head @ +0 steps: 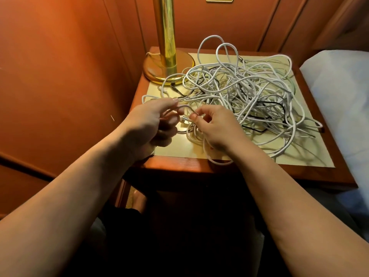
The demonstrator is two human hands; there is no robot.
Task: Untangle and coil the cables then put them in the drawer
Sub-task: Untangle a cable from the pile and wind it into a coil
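A big tangle of white cables (253, 90) with a few thin black ones lies spread over the nightstand top (311, 156). My left hand (151, 124) is at the front left of the heap, its fingers curled round a white cable loop. My right hand (215, 128) sits just to its right and pinches the same white strand near a plug end, with more white cable running under the palm and over the front edge. The drawer is hidden in shadow below the top.
A brass lamp (168, 62) with a round base stands at the back left of the nightstand. Orange wood panelling closes in the left and back. A bed with pale sheets (343, 100) lies to the right.
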